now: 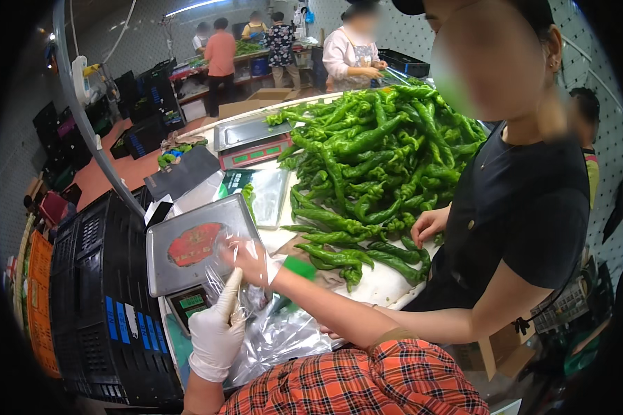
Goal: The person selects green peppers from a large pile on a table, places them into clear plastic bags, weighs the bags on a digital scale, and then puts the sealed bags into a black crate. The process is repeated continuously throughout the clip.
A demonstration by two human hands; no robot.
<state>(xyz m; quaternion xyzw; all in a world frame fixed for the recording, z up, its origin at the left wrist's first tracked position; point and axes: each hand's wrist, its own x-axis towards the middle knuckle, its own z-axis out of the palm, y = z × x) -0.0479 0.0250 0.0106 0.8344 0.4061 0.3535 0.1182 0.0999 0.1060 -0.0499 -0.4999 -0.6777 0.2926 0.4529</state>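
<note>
My left hand (215,337), in a white glove, has its index finger stretched out and film of a clear plastic bag (249,298) between finger and thumb. My bare right hand (246,259) is blurred, with clear film over and around it, above the near edge of a metal scale pan (187,259). How its fingers are set is unclear. A red patch with writing marks the pan. The scale's green display (189,301) sits beside my left hand. More clear bags (285,337) lie near my sleeves. Beyond my right hand is a large heap of long green peppers (374,155).
A co-worker in black stands close at right, one hand (431,226) by the peppers, the other forearm (425,321) near mine. A second scale (252,135) and a stack of flat clear bags (262,194) are farther back. Black crates (104,290) stand at left.
</note>
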